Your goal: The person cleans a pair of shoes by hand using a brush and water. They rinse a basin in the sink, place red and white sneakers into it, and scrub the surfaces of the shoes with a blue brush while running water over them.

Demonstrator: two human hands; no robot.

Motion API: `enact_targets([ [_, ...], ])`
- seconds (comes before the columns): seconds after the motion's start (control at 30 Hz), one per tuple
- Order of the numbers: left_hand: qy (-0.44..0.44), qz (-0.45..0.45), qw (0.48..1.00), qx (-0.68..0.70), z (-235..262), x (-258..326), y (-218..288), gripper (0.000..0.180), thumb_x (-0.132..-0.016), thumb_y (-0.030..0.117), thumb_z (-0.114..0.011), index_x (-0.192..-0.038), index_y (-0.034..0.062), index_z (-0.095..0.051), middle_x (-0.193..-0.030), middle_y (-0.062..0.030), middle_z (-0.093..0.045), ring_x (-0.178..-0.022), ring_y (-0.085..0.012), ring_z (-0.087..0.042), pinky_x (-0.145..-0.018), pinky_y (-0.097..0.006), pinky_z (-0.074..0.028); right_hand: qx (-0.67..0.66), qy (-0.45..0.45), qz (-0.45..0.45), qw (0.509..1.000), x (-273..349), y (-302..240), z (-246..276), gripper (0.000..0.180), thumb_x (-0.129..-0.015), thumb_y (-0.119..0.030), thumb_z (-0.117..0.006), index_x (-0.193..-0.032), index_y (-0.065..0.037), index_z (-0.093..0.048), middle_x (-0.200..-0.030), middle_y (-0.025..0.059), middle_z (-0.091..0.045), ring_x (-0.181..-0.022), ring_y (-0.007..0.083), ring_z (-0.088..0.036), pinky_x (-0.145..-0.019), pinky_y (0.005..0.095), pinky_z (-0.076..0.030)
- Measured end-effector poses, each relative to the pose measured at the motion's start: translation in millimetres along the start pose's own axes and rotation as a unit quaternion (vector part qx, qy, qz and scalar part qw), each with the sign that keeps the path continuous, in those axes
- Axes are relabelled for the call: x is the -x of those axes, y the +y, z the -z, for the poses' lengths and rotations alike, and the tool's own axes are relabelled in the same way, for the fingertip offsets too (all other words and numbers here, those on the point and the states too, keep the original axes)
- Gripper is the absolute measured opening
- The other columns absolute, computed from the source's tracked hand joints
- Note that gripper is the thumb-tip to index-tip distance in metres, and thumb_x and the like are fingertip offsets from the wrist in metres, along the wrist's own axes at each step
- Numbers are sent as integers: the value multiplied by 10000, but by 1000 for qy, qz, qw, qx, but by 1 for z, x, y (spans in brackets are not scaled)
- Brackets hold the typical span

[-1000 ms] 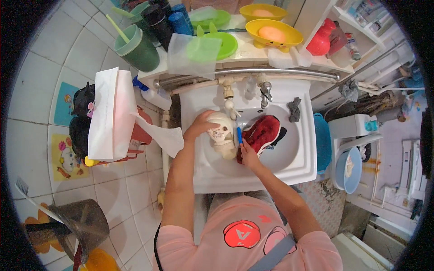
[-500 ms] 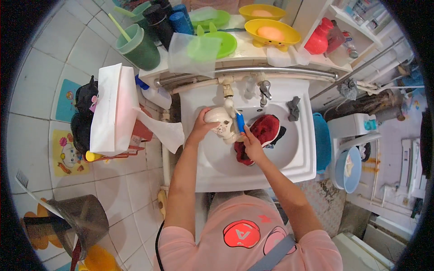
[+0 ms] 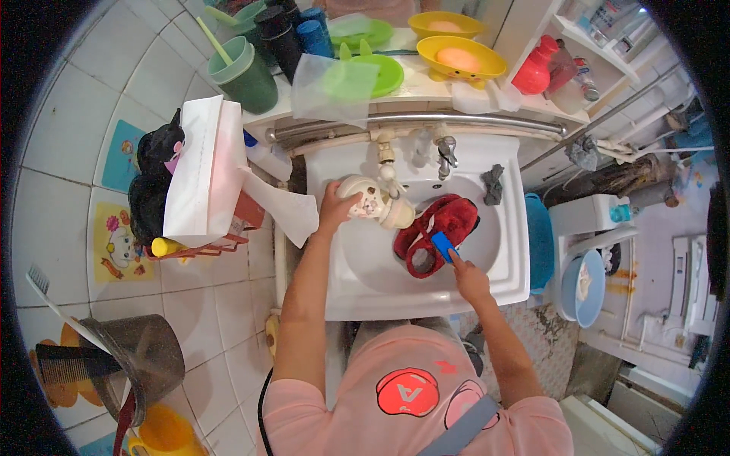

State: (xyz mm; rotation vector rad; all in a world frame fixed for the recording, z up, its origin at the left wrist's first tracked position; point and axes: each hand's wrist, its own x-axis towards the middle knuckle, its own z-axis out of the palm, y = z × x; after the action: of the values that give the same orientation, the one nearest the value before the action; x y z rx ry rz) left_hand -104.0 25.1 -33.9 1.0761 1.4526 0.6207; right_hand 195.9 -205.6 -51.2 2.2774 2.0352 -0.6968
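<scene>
My left hand is wrapped round a cream-coloured rounded container with dark printed marks, tilted under the left tap, its narrower end toward the red shoe. In my right hand, a small blue brush is gripped; its blue end lies over the dark red, fuzzy shoe with pale trim. Whether it presses on the shoe I cannot tell. The shoe lies in the white sink. Part of the brush is hidden by my fingers.
A grey cloth lies on the sink's right side, near the metal tap. A shelf above holds a green cup and a yellow soap dish. At left stands a tissue pack; a blue basin is at right.
My right hand has moved down and right with the brush, from beside the cream container to over the red shoe. The container has tilted further sideways in my left hand. The shoe has shifted.
</scene>
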Motion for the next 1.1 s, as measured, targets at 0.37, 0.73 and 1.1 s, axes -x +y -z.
enact_targets([
  [0.37,-9,82,991,103,-6,3,-9,666,-729,385,-705,-1232,124,-356,-1195,-94,-463,-1030,-261,-531,-658,-466,-542,59,-30,106,992,-24,-23,21,448,-815,-225,-576,-1246,-171,-468,-887,100,-583,-829,287,-593,-683,423,-460],
  [0.73,-70,94,985,123,-6,6,-20,580,-763,385,-678,-1194,121,-394,-1199,-94,-469,-1047,-279,-531,-651,-458,-566,-123,35,259,957,-103,-70,3,745,-738,-232,-633,-1358,-35,-269,-1407,145,-294,-1261,296,-351,-974,612,-264],
  [1.1,-20,85,983,159,-6,7,-35,631,-772,385,-662,-1240,66,-384,-1179,-92,-481,-1017,-245,-545,-605,-426,-572,12,-110,58,992,-114,-92,15,673,-775,-192,-481,-1391,-83,-232,-1452,76,-250,-1315,240,-289,-991,689,-91],
])
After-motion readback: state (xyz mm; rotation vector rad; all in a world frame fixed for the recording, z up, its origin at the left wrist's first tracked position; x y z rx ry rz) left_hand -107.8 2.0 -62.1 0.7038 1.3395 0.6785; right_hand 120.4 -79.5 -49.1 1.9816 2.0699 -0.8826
